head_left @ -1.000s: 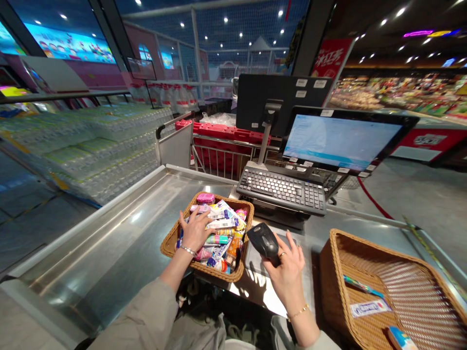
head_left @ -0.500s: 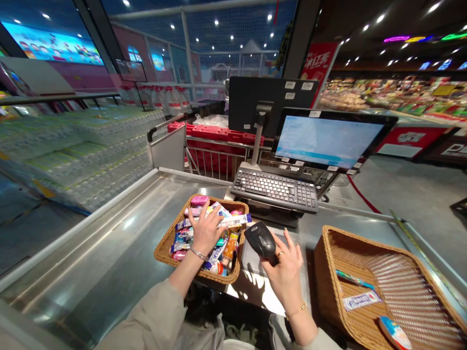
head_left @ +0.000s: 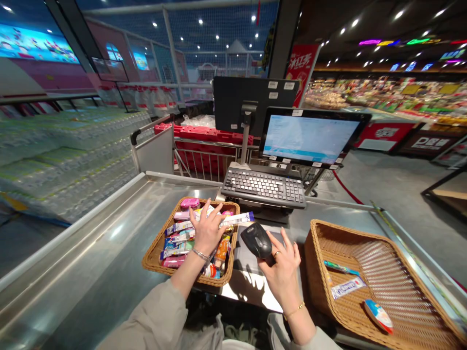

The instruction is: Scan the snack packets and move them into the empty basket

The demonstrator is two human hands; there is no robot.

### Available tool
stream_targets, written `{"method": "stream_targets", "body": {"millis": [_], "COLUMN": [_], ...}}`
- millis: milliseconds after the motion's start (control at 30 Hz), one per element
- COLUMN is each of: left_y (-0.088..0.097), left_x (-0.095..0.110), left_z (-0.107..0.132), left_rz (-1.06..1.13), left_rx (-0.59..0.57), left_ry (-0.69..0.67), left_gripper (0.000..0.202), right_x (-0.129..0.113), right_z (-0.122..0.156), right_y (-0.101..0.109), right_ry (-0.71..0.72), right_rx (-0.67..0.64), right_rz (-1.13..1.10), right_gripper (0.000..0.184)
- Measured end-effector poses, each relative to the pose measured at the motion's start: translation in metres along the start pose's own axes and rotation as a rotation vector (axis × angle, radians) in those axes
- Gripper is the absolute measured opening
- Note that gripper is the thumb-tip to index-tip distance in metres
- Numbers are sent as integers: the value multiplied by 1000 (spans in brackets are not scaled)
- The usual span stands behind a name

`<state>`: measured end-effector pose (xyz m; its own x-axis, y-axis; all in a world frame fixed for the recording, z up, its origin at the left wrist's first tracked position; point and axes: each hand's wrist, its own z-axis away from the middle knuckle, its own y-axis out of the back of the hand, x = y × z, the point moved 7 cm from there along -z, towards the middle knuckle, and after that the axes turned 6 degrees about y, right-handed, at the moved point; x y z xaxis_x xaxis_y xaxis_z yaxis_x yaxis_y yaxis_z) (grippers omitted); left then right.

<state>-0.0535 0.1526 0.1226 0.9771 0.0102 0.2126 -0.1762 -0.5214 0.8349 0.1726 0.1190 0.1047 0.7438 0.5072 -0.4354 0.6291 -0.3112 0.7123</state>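
While the left hand point(head_left: 207, 234) pinches a slim packet point(head_left: 237, 219) between thumb and fingers, its end jutting past the rim of a crammed basket point(head_left: 156, 250), the right hand point(head_left: 282, 265) grips a scanner point(head_left: 256, 240), some fingers splayed. Bright packs fill that basket, a pink box point(head_left: 190, 203) at the back. Another basket point(head_left: 404, 287) holds a stick point(head_left: 341, 268), a purple-lettered wrapper point(head_left: 348, 287), its word unclear, and an oval pack point(head_left: 378, 315). Beyond, a red banner point(head_left: 301, 63) bears white Chinese characters.
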Motion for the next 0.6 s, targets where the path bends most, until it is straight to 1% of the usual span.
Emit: {"method": "stream_targets", "body": {"millis": [267, 400, 600], "left_y": [-1, -1, -3], "left_x": [8, 12, 16], "left_z": [-3, -5, -8], "left_rz": [28, 39, 52], "left_rx": [-5, 1, 13], "left_ry": [-3, -12, -32], "left_gripper": [14, 16, 14], "right_x": [4, 5, 5], "right_z": [3, 4, 5], "right_y": [5, 7, 10], "right_ry": [-33, -43, -21], "right_rx": [-3, -9, 10], "right_rz": [4, 12, 34], "right_gripper": [22, 24, 29]}}
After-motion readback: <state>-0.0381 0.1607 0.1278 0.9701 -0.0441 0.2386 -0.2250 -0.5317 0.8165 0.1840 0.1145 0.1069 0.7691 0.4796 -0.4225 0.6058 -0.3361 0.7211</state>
